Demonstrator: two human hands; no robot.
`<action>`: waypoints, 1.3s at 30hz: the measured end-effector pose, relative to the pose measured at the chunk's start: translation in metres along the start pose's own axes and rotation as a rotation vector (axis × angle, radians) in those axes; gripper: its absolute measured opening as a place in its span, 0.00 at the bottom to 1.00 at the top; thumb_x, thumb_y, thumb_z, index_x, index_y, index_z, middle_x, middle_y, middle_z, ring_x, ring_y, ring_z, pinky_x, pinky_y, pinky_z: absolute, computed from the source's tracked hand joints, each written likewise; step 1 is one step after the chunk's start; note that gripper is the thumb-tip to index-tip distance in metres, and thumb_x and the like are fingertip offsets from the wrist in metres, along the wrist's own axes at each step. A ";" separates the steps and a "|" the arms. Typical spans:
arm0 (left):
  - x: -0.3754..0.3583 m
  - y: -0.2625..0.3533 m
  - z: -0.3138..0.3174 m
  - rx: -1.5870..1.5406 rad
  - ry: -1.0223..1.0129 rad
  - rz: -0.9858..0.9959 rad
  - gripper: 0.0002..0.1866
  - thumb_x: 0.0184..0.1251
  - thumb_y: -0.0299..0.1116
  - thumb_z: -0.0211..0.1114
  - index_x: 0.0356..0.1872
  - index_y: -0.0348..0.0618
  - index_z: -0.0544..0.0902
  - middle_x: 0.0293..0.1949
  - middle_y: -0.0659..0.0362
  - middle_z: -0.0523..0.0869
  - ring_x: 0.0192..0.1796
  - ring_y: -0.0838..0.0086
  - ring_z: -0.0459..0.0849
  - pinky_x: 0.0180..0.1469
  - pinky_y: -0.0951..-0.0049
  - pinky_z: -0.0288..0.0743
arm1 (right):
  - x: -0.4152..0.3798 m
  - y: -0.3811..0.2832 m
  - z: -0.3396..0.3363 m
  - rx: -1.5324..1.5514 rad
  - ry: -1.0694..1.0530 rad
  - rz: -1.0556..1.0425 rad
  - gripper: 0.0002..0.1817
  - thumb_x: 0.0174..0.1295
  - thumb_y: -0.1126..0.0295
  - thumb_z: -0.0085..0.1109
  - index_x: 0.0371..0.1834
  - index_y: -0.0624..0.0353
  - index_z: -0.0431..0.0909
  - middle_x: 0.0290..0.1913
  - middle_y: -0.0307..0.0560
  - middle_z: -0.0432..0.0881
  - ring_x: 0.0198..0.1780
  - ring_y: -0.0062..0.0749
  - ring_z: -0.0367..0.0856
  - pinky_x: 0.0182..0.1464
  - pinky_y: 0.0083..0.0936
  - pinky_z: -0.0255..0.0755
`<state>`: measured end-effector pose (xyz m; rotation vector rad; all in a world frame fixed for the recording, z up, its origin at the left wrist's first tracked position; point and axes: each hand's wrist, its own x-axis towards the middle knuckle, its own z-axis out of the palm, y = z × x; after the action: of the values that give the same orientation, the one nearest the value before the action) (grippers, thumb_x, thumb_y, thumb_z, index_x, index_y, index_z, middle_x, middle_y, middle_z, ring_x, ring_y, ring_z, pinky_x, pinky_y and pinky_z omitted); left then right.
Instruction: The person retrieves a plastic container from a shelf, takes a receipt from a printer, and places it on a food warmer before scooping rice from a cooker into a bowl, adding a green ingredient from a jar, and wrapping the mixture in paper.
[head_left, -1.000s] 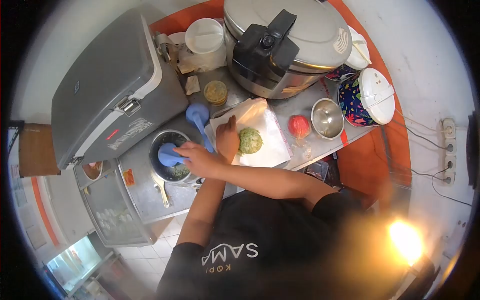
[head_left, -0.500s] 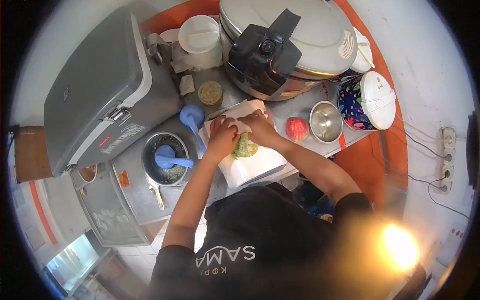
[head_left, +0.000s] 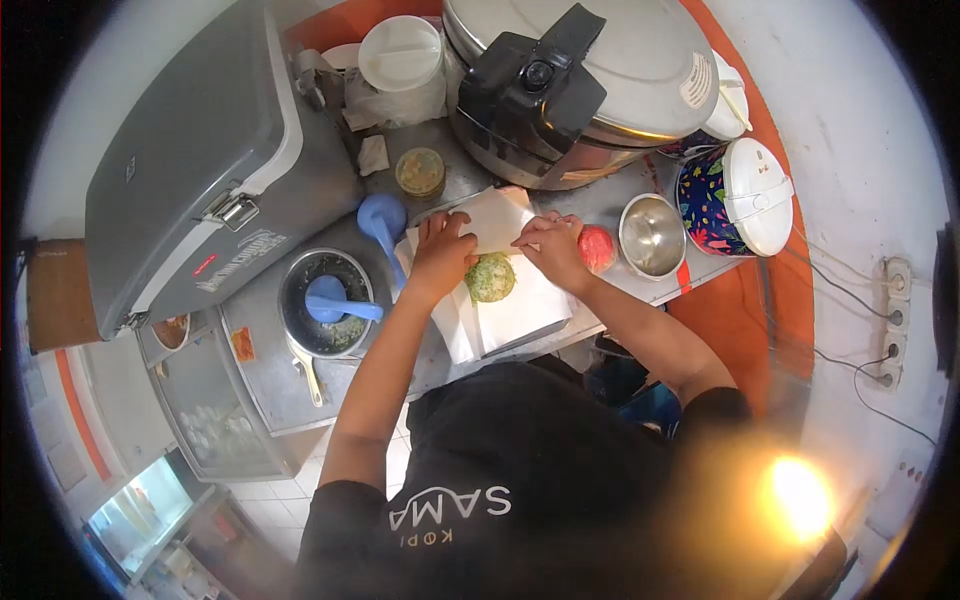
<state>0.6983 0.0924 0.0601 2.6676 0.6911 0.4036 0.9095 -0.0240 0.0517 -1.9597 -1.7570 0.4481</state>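
A round mound of green-flecked rice [head_left: 490, 279] lies on a sheet of brown-white wrapping paper [head_left: 520, 312], on top of a stack of the same paper. My left hand [head_left: 442, 258] is at the left of the mound, its fingers bent and closed on the paper near the upper fold. On the other side, my right hand [head_left: 556, 250] pinches the paper's edge between thumb and fingertips, just above and right of the rice. A red round bundle [head_left: 596, 249] sits right beside my right hand. The exact grip of the left fingertips is partly hidden.
A large steel rice cooker [head_left: 620, 60] stands behind the paper. Left are a blue scoop [head_left: 382, 220], a dark pot [head_left: 330, 275] with another blue scoop [head_left: 338, 304], and a grey cooler box [head_left: 200, 170]. Right are a metal bowl [head_left: 652, 237] and a patterned container [head_left: 735, 198].
My hands have moved apart: the right has shifted right and slightly down, toward the red bundle. More of the rice and of the paper above it shows now.
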 end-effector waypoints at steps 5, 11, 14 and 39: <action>-0.021 0.003 0.001 -0.119 -0.190 -0.066 0.04 0.53 0.32 0.67 0.30 0.47 0.83 0.31 0.61 0.82 0.40 0.68 0.82 0.45 0.60 0.75 | -0.013 -0.006 -0.009 -0.053 -0.119 0.022 0.10 0.51 0.70 0.61 0.35 0.44 0.89 0.51 0.33 0.81 0.59 0.36 0.69 0.63 0.51 0.48; -0.057 0.029 0.008 0.002 -0.020 0.088 0.07 0.51 0.31 0.61 0.32 0.46 0.84 0.34 0.62 0.79 0.42 0.66 0.80 0.38 0.63 0.76 | -0.022 -0.047 0.015 -0.077 -0.181 -0.138 0.34 0.48 0.77 0.53 0.64 0.45 0.75 0.74 0.39 0.65 0.75 0.46 0.56 0.71 0.62 0.36; -0.063 0.029 0.006 0.135 0.142 -0.005 0.10 0.52 0.33 0.63 0.36 0.47 0.84 0.38 0.62 0.79 0.43 0.64 0.79 0.40 0.62 0.76 | -0.042 -0.038 0.029 -0.148 -0.341 -0.130 0.40 0.51 0.78 0.50 0.73 0.45 0.64 0.78 0.39 0.55 0.78 0.47 0.49 0.71 0.66 0.32; -0.109 0.054 0.022 -1.942 0.106 -1.186 0.11 0.71 0.38 0.57 0.44 0.41 0.76 0.43 0.54 0.85 0.23 0.80 0.71 0.21 0.81 0.60 | -0.082 -0.026 0.038 -0.109 -0.241 -0.165 0.33 0.62 0.51 0.59 0.71 0.40 0.66 0.77 0.31 0.59 0.79 0.41 0.48 0.69 0.62 0.35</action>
<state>0.6369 -0.0131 0.0421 0.2843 0.9339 0.4299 0.8573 -0.0987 0.0290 -1.8768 -2.1161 0.5608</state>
